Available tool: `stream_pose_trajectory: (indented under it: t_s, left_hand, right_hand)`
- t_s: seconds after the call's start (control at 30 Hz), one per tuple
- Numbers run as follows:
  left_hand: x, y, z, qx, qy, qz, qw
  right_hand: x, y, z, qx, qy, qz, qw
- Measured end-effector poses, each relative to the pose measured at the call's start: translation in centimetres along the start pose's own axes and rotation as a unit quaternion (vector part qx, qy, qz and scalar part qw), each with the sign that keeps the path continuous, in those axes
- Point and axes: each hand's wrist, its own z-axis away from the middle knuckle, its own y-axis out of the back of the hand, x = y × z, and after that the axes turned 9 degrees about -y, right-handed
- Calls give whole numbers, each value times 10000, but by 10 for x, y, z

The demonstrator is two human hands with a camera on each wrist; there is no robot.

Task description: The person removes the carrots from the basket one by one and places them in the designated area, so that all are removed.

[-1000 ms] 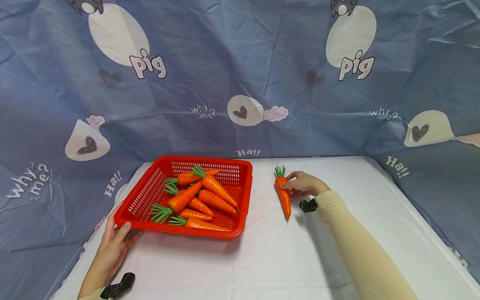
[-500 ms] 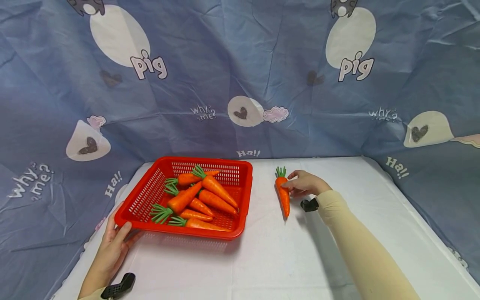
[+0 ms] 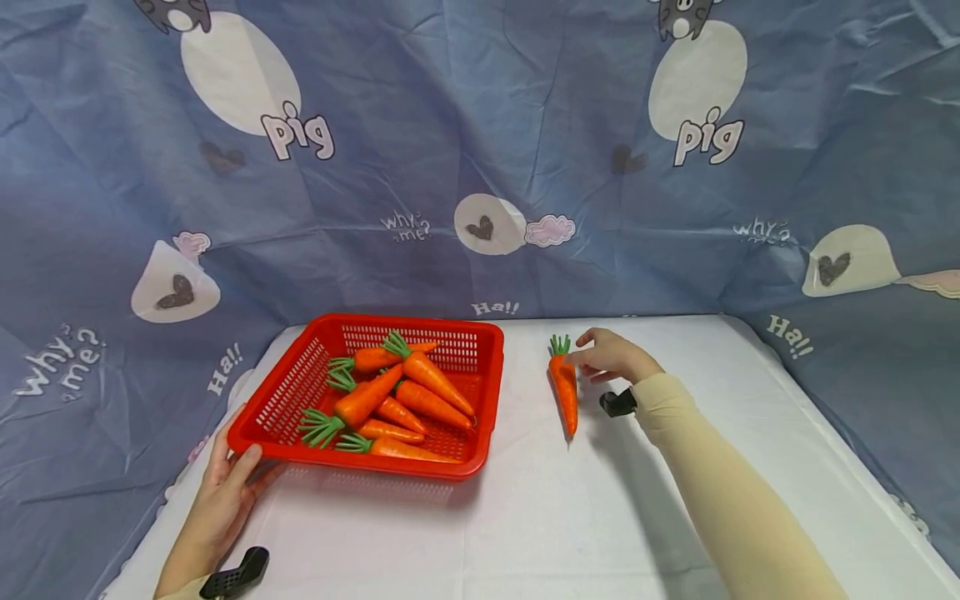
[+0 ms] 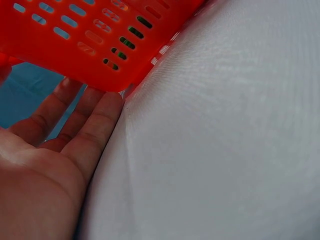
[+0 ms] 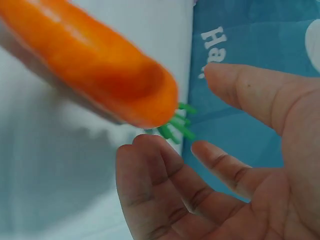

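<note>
A red plastic basket (image 3: 491,400) on the left of the table holds several orange carrots (image 3: 431,404) with green tops. My left hand (image 3: 225,500) holds its near left corner, thumb at the front rim; in the left wrist view the fingers (image 4: 95,125) reach the basket's lower corner. One carrot (image 3: 564,392) lies alone on the white cloth right of the basket, green top pointing away. My right hand (image 3: 611,357) is just right of this carrot's thick end. In the right wrist view, thumb and fingers (image 5: 140,185) are spread apart, with the carrot (image 5: 100,65) outside them.
A white cloth (image 3: 525,533) covers the table. Behind and along the sides hangs a blue printed curtain (image 3: 390,183). Each wrist carries a small black camera, such as the right one (image 3: 618,404).
My right hand has loosened from the single carrot, its fingers lifting and parting beside the thick end. The carrot stays on the cloth. My left hand and the basket have hardly moved.
</note>
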Motion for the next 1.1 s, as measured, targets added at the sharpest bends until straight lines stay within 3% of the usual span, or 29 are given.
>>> stream_pose_trajectory:
  t_s: [0.37,0.8,1.1]
  left_hand:
    - [0,2,2,-16,-62,69,10000]
    - [-2,2,4,-69,-224,158,9996]
    - [-1,1,1,16,-126,-59,9999]
  right_hand:
    - [-39,-5,12,98,520,236,9983]
    - [-76,-28,21,-44,996,273,9946]
    - [-99,-43,25,-167,1199,293,9922]
